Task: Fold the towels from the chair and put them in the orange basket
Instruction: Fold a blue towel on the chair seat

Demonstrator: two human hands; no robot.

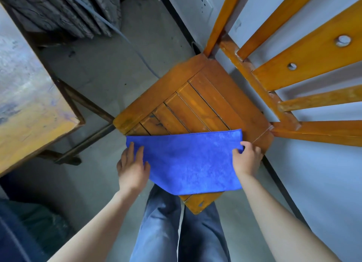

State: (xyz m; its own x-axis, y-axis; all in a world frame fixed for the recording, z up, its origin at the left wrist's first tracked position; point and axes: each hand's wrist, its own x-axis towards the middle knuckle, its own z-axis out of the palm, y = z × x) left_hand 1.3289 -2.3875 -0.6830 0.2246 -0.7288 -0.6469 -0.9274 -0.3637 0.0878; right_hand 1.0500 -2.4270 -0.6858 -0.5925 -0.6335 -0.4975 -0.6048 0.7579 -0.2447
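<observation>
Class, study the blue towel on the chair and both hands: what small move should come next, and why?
Probably carry the right edge across to the left, halving the blue towel. It lies spread on the chair seat; the right hand pinches its right edge while the left hand rests straight-fingered on the left edge, anchoring it.
</observation>
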